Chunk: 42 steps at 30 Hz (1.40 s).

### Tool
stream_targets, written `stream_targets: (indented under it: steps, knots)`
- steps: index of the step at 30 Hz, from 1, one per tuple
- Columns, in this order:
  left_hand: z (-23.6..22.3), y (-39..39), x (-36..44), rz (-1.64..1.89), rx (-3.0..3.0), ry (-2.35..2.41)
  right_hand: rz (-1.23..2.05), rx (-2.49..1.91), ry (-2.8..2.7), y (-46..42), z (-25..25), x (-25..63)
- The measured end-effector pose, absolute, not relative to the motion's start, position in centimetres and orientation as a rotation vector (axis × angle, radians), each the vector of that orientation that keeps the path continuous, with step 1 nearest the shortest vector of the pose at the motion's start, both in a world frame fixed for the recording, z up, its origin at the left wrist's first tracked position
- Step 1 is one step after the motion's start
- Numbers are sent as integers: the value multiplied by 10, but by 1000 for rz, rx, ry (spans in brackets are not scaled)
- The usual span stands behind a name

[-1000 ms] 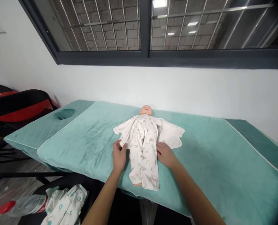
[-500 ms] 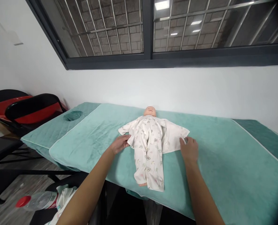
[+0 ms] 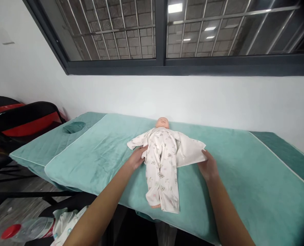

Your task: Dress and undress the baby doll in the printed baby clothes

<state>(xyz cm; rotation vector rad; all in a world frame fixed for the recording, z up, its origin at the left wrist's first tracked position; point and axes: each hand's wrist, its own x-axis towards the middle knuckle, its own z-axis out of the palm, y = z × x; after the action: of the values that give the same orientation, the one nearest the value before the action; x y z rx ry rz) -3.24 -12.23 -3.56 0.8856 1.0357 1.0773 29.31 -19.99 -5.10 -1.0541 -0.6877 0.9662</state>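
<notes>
A baby doll (image 3: 162, 122) lies on its back on the green-covered massage table (image 3: 103, 147), head toward the wall. It wears white print trousers (image 3: 160, 171) and a white baby shirt (image 3: 190, 148) whose front panel is spread out to the right, pale inner side up. At that panel's outer corner my right hand (image 3: 208, 164) is closed, the cloth between thumb and fingers. My left hand (image 3: 138, 158) is closed at the shirt's left edge beside the doll's waist, its fingertips partly hidden by the cloth.
A bottle with a red cap (image 3: 31, 229) and a crumpled printed cloth (image 3: 64, 223) rest on a dark seat at lower left. Black and red chairs (image 3: 28, 119) stand beyond the table's left end, which has a face hole (image 3: 74, 127). A white wall and barred window rise behind.
My right hand has turned and lifted the panel's corner slightly. The left hand has shifted right, closer to the doll's side. The view has moved a little.
</notes>
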Motion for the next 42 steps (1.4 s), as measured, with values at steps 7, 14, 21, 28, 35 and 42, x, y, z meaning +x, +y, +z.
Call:
stream_targets:
  steps: [7, 14, 21, 28, 35, 42]
  knots:
    - [-30, -123, -33, 1212, 949, 1165, 1269, -740, -1105, -155, 20, 235]
    - [34, -129, -17, 1325, 1127, 1116, 1205, -661, -1041, -138, -16, 234]
    - [28, -177, 34, 802, 2187, 1036, 1100, -817, -886, -126, -36, 253]
    - [-21, -283, -31, 817, 2177, 1211, 1146, -846, -1010, -129, -39, 232]
    - [-103, -347, -26, 995, 2022, 1632, 1146, -876, -994, -129, -42, 231]
    - [-75, -319, -20, 1418, 1409, 1686, 1141, -901, -1005, -133, -45, 231]
